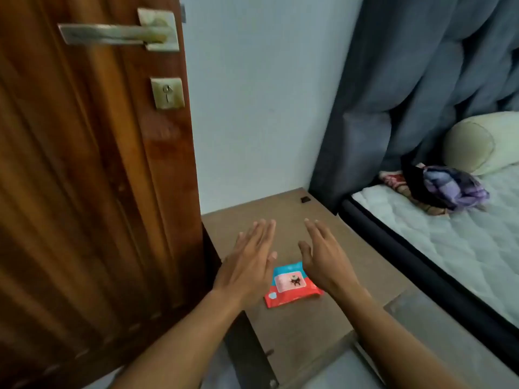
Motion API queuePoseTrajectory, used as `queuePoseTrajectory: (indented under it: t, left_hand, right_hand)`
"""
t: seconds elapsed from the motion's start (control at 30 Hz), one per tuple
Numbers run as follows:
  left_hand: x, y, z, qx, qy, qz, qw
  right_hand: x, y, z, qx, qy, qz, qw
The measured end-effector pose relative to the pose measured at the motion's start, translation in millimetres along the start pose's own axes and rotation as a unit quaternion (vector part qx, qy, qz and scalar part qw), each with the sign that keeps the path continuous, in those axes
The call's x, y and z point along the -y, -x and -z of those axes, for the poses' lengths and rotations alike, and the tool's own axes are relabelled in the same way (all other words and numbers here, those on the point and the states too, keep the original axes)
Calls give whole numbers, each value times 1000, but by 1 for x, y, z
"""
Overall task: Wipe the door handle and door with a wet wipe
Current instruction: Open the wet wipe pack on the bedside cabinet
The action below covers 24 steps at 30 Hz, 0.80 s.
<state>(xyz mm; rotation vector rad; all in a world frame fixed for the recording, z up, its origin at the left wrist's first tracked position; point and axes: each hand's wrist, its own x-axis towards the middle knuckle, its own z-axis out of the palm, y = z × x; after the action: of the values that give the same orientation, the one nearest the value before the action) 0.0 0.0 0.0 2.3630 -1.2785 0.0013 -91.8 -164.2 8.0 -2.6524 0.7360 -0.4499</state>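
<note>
Both forearms reach forward over a low brown bench (303, 327). The left hand (247, 265) and right hand (323, 259) hover with palms down and fingers spread, holding nothing. Between and just under them a red and blue wet wipe pack (292, 287) lies flat on the bench. To the left stands the wooden door (84, 178), its metal door handle (118, 33) high up with a keyhole plate (167, 93) below. To the right lies a bed (463, 242) with a cream bolster (483, 141) and grey curtain (407, 80).
</note>
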Motion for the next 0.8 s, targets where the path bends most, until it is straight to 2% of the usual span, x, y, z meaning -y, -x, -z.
queuePoseTrajectory:
  t: [0.1, 0.23, 0.3, 0.53, 0.67, 0.8]
  left_hand:
    - [5, 21, -34, 48, 6, 40, 998]
    - [5, 45, -74, 98, 0, 86, 991]
    - [9, 45, -86, 107, -7, 96, 989]
    - [29, 25, -115, 147, -40, 102, 983]
    - [35, 5, -129, 189, -74, 86, 975]
    - [40, 6, -138, 201, -112, 52, 972]
  right_hand:
    - [-20, 15, -31, 15, -21, 0, 1000]
    - [-47, 32, -67, 99, -12, 2, 995]
    - [-55, 34, -77, 113, -15, 9, 993]
    - [-60, 31, -102, 55, 79, 26, 995]
    - [-61, 25, -103, 55, 119, 48, 990]
    - [-54, 19, -104, 76, 93, 67, 991]
